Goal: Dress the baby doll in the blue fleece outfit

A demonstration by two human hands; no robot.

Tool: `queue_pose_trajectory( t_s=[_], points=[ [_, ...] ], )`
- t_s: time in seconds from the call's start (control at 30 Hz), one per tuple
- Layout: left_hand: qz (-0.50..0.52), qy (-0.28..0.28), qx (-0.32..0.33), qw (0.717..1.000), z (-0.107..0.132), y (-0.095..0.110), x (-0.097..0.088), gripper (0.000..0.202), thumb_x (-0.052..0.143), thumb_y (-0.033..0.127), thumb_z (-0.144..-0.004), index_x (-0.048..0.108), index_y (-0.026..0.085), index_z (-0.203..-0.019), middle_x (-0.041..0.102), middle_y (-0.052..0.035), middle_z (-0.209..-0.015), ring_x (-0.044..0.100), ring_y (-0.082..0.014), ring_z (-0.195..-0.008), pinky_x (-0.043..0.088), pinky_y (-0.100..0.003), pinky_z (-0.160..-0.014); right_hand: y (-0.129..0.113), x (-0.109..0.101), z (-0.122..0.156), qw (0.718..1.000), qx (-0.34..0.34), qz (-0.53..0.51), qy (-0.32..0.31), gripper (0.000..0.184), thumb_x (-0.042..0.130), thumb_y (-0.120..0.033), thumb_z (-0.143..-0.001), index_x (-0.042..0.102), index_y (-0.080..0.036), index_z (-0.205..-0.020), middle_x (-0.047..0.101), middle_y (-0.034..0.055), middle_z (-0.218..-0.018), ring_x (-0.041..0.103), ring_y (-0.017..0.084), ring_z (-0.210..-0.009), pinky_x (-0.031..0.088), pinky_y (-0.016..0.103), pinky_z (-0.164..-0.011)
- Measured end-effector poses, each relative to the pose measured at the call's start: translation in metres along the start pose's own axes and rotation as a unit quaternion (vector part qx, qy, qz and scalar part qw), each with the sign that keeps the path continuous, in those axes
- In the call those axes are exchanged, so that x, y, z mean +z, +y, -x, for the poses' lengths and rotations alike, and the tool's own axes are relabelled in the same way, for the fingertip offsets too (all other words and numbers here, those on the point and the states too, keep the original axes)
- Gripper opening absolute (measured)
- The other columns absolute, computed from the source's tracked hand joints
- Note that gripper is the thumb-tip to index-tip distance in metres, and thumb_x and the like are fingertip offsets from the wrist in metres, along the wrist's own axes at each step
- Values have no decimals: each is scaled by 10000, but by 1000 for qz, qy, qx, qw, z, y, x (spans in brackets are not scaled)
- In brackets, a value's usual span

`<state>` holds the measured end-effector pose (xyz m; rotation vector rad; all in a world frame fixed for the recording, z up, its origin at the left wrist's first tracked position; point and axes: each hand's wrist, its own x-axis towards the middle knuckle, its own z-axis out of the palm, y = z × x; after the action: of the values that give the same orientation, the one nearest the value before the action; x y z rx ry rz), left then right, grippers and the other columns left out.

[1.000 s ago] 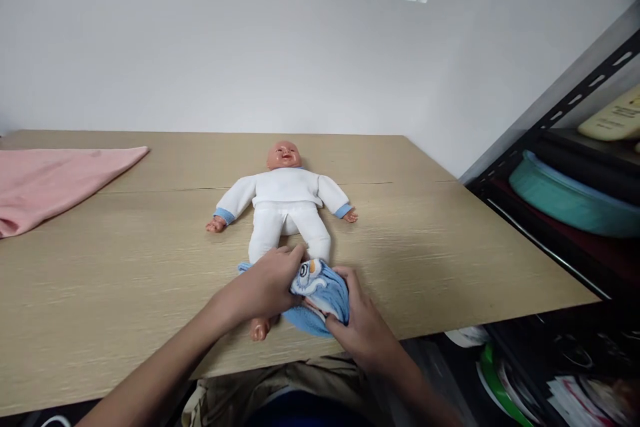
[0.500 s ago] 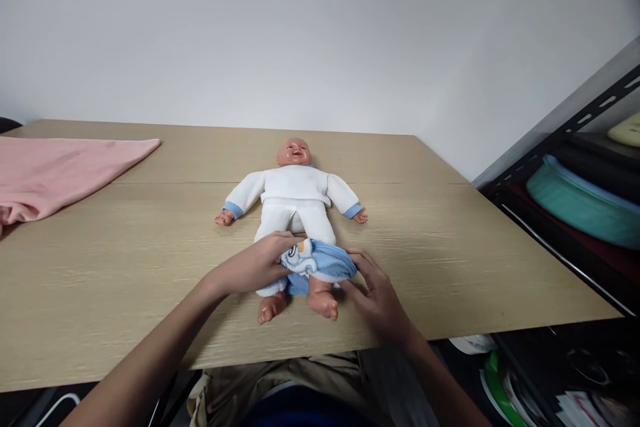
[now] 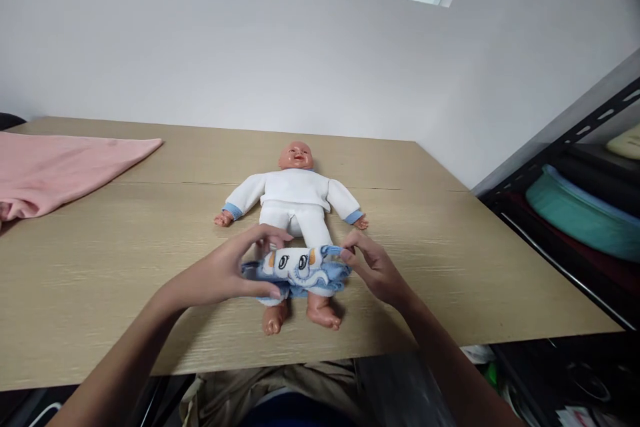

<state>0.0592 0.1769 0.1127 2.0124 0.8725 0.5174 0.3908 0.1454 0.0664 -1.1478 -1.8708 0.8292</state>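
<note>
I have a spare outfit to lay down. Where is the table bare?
Bare table: between pink cloth and doll, and between doll and shelf. Crowded at the doll's legs, where left hand and right hand hold the blue garment.

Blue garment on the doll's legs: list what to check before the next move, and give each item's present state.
1. Grip: the left hand holds the blue garment at its left side and the right hand pinches its right edge. Ok.
2. Both feet show bare below the garment's lower edge. Ok.
3. The doll lies flat on its back on the table, arms spread. Ok.
4. Garment even across both legs: it is bunched. Cannot tell.
5. The pink cloth lies apart at the table's far left, away from both hands. Ok.
</note>
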Motion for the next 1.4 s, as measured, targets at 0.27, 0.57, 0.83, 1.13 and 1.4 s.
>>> queue_pose_trajectory(
  t_s=[0.27,0.57,0.83,1.13,1.4],
  points=[
    [17,24,-16,999,33,-25,1,237,703,448,-1041,643,283,-1201,652,-37,-1338,583,-237,-1283,455,-367,-1146,-7,-6,-7,988,53,-61,-135,390,641,-601,-1031,653,-224,-1127,649,27,-999,616,200,-921,542,333,-853],
    [165,94,-56,980,6,-34,7,339,578,564,-1080,606,246,-1192,656,-41,-1080,641,-214,-1040,552,-353,-948,7,14,-33,990,77,-112,44,393,593,-635,-1032,611,-245,-989,562,-25,-819,548,164,-743,493,279,-710],
    [-29,153,-50,987,1,-43,0,363,670,560,-1023,683,223,-1156,690,-71,-1219,620,-271,-1172,481,-406,-1056,25,7,-57,999,38,-19,-15,353,713,-545,-974,703,-200,-1048,708,40,-1018,661,219,-998,529,333,-927],
    [26,270,-81,959,-62,-59,1,365,565,594,-1023,549,233,-1078,493,60,-722,474,-172,-671,411,-287,-661,35,33,-94,991,33,12,128,292,562,-552,-1052,578,-261,-1031,556,-44,-738,526,184,-663,431,287,-651],
    [-88,267,-4,960,-82,-70,-17,321,587,544,-1036,581,226,-1079,651,-43,-1060,591,-234,-1001,452,-325,-874,33,22,-109,982,7,54,180,228,565,-470,-1050,574,-260,-963,641,7,-898,598,211,-860,448,322,-845]
  ],
)
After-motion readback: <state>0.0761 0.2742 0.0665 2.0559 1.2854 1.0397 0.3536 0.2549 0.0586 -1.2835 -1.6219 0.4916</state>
